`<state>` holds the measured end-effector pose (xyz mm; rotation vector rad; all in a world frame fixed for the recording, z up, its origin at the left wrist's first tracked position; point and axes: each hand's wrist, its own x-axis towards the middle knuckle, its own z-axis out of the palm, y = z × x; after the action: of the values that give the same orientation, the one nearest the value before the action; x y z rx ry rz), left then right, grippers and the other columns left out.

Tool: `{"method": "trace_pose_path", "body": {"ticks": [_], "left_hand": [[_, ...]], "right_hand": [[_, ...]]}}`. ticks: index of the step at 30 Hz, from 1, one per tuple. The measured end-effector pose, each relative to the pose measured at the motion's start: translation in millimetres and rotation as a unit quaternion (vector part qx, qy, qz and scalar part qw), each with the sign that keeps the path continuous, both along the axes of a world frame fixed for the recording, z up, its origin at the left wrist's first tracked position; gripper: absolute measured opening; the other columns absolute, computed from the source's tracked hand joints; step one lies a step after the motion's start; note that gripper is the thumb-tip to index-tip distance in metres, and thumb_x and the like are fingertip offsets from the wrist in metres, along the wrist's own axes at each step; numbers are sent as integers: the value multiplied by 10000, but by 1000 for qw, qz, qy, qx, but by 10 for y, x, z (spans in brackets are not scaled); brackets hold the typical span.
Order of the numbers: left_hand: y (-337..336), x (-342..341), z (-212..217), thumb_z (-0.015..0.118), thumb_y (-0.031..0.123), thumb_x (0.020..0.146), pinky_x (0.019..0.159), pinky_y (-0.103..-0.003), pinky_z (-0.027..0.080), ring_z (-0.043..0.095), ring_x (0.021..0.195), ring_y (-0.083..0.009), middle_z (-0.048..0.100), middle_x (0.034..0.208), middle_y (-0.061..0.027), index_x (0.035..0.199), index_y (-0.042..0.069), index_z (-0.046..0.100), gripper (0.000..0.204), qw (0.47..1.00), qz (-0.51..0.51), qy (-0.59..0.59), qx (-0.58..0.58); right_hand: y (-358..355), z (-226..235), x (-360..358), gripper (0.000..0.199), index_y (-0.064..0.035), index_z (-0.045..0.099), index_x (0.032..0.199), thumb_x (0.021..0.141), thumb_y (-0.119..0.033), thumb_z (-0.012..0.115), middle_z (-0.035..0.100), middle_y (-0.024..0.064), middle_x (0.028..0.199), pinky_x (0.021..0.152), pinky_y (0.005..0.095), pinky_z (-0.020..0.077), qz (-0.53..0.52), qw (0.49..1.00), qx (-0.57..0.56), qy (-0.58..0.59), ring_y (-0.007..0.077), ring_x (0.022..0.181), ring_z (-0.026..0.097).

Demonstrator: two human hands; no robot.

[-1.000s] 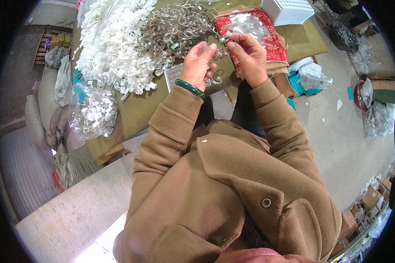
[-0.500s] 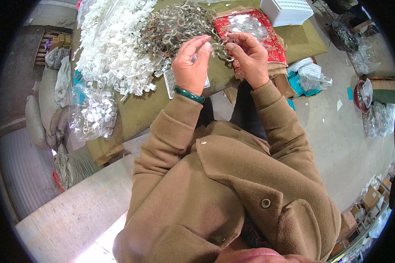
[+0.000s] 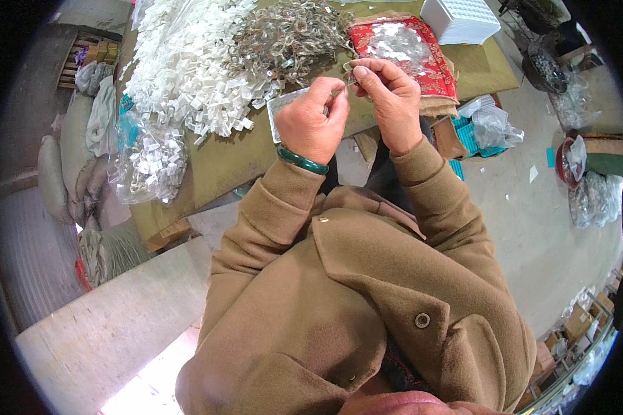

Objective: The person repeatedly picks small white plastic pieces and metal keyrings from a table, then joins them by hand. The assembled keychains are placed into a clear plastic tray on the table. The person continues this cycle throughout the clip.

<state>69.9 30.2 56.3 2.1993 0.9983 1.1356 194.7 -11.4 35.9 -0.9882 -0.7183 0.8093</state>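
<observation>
My left hand (image 3: 314, 119), with a dark green bangle on its wrist, is curled closed, thumb against fingers. My right hand (image 3: 394, 102) pinches a small, thin, shiny piece (image 3: 349, 76) between thumb and forefinger. The two sets of fingertips almost meet at this piece; its exact kind is too small to tell. Just beyond them lies a tangled heap of brownish, see-through, loop-like pieces (image 3: 291, 41). Partly behind my left hand, a shallow white tray (image 3: 275, 114) rests on the table.
A large mound of small white tag-like pieces (image 3: 194, 69) covers the table's left part. Right of the heap, a red patterned cloth (image 3: 439, 79) bears clear flakes, beside stacked white trays (image 3: 460, 21). A clear bag of white pieces (image 3: 152, 162) sits at the table's left edge. Below right stands a carton (image 3: 450, 138).
My hands have come together. The left fingers, spread before, are now curled, and the left hand has moved slightly right and nearer to me. The right hand still pinches the small piece.
</observation>
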Motion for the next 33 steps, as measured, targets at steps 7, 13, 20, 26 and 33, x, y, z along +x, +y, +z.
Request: {"method": "trace_pose_path", "body": {"ticks": [7, 13, 20, 26, 33], "left_hand": [[-11, -237, 50, 672, 102, 861, 443, -182, 367, 578, 556, -49, 657, 696, -16, 912, 40, 657, 81, 886, -46, -223, -403], [-60, -439, -47, 677, 87, 855, 447, -170, 376, 550, 583, -21, 660, 737, -13, 916, 36, 681, 81, 868, -49, -264, -418], [-43, -786, -177, 677, 78, 850, 453, -161, 324, 451, 558, 11, 643, 785, 49, 925, 69, 704, 80, 931, -54, -194, -304], [-152, -1157, -226, 660, 82, 864, 464, -153, 331, 465, 569, 9, 644, 784, 56, 929, 81, 709, 81, 848, -41, -215, -483], [44, -1675, -447, 611, 207, 927, 510, -184, 407, 504, 589, -22, 681, 810, 14, 1028, 48, 708, 212, 912, -3, -97, -399]], "right_hand": [[-48, 71, -190, 229, -31, 556, 1143, 944, -137, 593, 593, 2, 960, 634, 217, 451, -2, 999, -12, 53, 53, 726, 528], [-111, 0, -346, 67, -54, 605, 944, 900, -95, 636, 576, -27, 797, 584, 198, 415, 140, 987, -52, 62, 47, 662, 516], [-109, -66, -518, 75, -67, 576, 971, 906, -47, 609, 605, 4, 825, 577, 200, 455, 242, 954, -81, 160, 67, 666, 556], [-123, -81, -755, 103, -64, 527, 1037, 943, -27, 548, 606, 38, 932, 597, 237, 542, 262, 933, -90, 230, 98, 705, 622], [-71, -220, -991, 57, -72, 524, 951, 928, -52, 572, 554, 1, 773, 571, 207, 478, 267, 950, -139, 87, 73, 646, 573]]}}
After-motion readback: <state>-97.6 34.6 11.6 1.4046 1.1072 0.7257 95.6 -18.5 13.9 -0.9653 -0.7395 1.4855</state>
